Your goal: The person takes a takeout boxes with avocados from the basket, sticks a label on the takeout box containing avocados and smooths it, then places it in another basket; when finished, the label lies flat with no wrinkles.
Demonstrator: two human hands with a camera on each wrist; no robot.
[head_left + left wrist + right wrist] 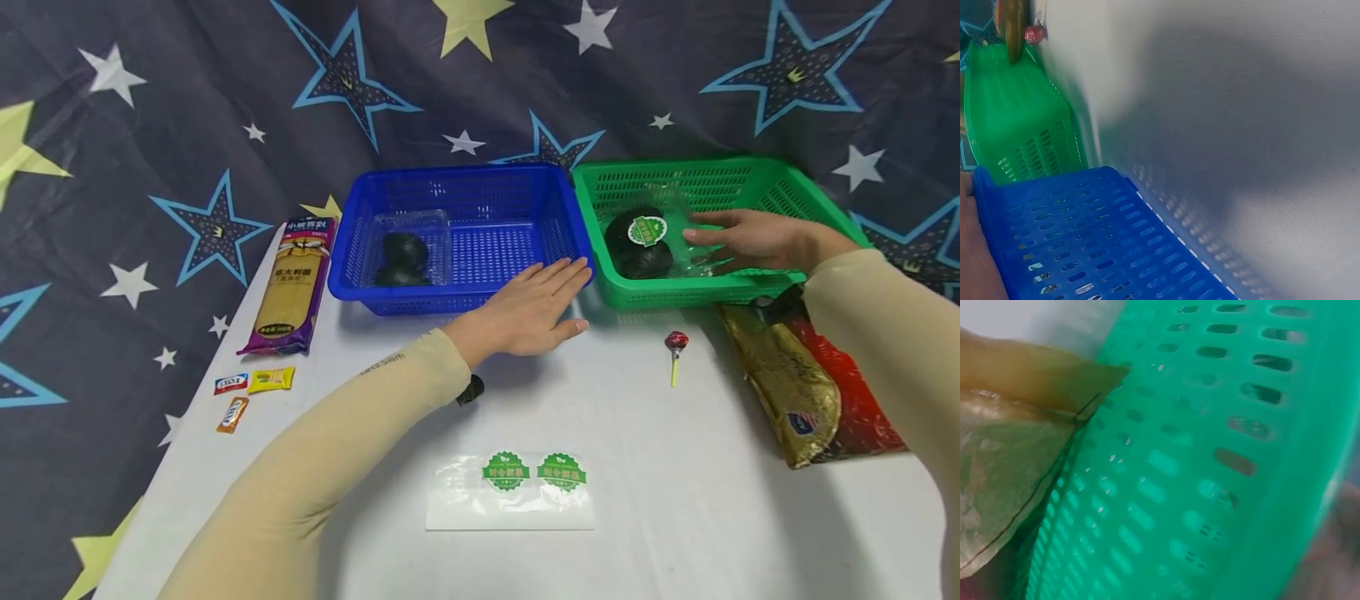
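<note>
Green basket walls [697,293] enclosed a clear box [647,232] of dark fruit [621,237], far right, beside a person's right hand [765,240], whose grip could not be told; the left hand [525,312], fingers straight, rested on the blue basket's rim [420,293].

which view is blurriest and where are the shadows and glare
Right wrist: the blurriest, with the green basket soft and the right hand smeared at the frame's edge; left wrist: a broad, soft-edged shadow across the white tabletop; head: the clearest overall, with pale glints on the sticker sheet and a soft shadow below the left hand.
</note>
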